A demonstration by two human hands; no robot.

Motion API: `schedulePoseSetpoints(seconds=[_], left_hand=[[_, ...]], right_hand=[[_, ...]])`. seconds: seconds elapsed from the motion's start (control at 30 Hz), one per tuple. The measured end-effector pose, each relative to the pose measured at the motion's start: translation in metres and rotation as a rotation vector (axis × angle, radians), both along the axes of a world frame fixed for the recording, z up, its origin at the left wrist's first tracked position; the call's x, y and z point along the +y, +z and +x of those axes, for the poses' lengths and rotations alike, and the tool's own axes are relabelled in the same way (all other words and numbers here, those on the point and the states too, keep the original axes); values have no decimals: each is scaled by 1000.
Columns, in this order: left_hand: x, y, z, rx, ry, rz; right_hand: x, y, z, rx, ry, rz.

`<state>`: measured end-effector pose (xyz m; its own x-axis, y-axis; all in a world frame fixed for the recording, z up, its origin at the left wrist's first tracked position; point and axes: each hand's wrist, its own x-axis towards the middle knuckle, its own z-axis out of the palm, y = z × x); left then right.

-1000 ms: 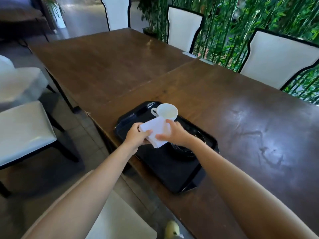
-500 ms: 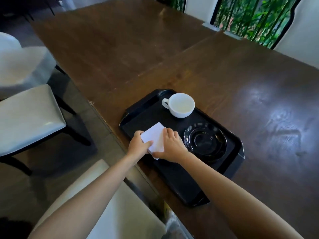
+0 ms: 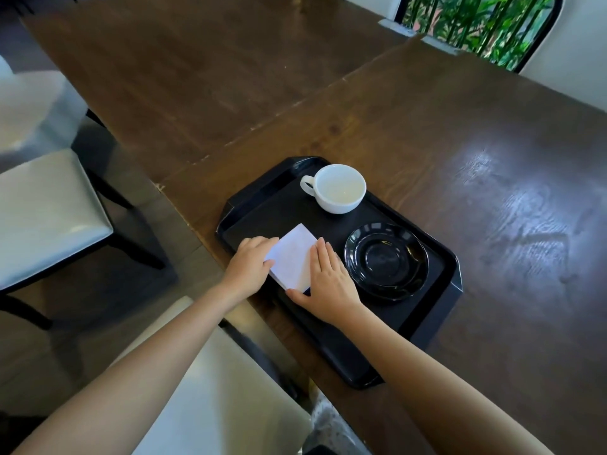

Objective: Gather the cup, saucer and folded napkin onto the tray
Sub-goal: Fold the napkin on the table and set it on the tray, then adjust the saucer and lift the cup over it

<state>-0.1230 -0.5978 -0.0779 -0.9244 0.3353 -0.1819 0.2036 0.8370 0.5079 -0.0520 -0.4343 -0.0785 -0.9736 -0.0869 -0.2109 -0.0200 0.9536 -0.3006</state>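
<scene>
A: We see the black tray (image 3: 331, 349) at the near edge of the wooden table (image 3: 427, 126), and the folded napkin (image 3: 293, 257) lies flat on it, near the tray's middle.

B: Our left hand (image 3: 248, 262) rests at the napkin's nine o'clock side, fingers loosely curled over its edge. Our right hand (image 3: 325, 280) lies flat and spread at its three o'clock side, thumb along the near corner. Neither pinches it; both press it down.

A: The white cup (image 3: 340, 188) stands upright at the napkin's one o'clock, apart from it. The black saucer (image 3: 386, 261) sits at three o'clock, just beside our right hand.
</scene>
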Motion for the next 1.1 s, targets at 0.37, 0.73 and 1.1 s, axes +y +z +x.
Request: schedulePoseSetpoints(seconds=[0.37,0.73,1.1], left_hand=[[12,17,1,91,5,30],[125,36,-3,-177,-111,170],[135,33,0,-155,-83,225]], right_hand=[[10,19,6,43,-17,-167],[126,31,30,17,-560,-116],[130,13,29,41,-563,-112]])
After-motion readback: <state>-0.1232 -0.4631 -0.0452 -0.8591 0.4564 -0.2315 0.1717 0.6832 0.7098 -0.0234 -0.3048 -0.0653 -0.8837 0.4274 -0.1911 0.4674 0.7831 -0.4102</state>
